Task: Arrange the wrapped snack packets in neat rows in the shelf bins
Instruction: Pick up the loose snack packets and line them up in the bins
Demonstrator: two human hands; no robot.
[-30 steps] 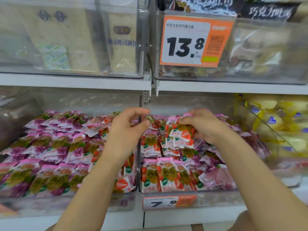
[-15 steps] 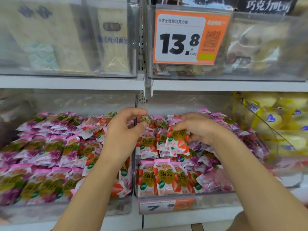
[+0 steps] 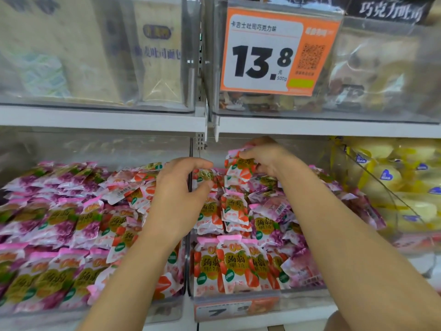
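Observation:
Two clear shelf bins sit side by side on the lower shelf. The left bin [image 3: 167,311] holds purple grape packets [image 3: 55,225] in rows and some red strawberry packets. The right bin [image 3: 307,295] holds strawberry packets [image 3: 232,263] at the front and grape ones at its right. My right hand [image 3: 267,156] pinches a strawberry packet [image 3: 239,169] by its top, lifted above the back of the right bin. My left hand [image 3: 177,187] is over the divider between the bins, its thumb and fingers closed on a small packet [image 3: 207,175].
Above is a shelf board [image 3: 310,126] with clear bins of bread and an orange 13.8 price tag [image 3: 276,53]. A bin of yellow packets [image 3: 405,187] stands at the right. A price label [image 3: 229,310] hangs on the right bin's front.
My right hand has risen toward the back of the right bin with the strawberry packet. My left hand has closed its fingers on a packet at the divider.

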